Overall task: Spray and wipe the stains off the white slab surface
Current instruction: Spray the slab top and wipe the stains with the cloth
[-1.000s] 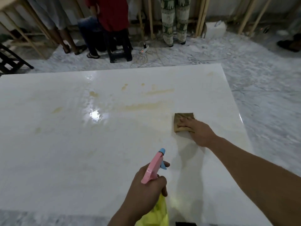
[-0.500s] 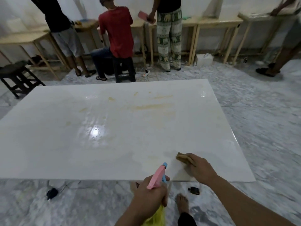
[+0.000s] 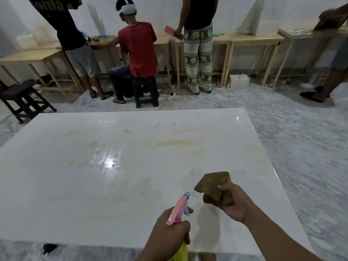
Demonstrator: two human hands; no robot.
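Note:
The white slab (image 3: 75,185) fills the middle of the view, glossy and wet, with yellowish stains (image 3: 175,143) smeared across its far half. My left hand (image 3: 167,232) grips a spray bottle (image 3: 178,209) with a pink head, blue nozzle and yellow body, pointed forward over the slab's near edge. My right hand (image 3: 234,202) holds a crumpled brown cloth (image 3: 214,187) lifted just above the slab's near right part.
Several people stand or sit at wooden tables (image 3: 244,40) along the far wall. One sits on a black stool (image 3: 145,91), and a dark stool (image 3: 22,98) stands at far left. A power strip with cables (image 3: 171,97) lies on the marble floor.
My right hand went from pressing the cloth flat on the slab, dragged it toward the near edge, then lifted it bunched. My view tilted up, showing the room.

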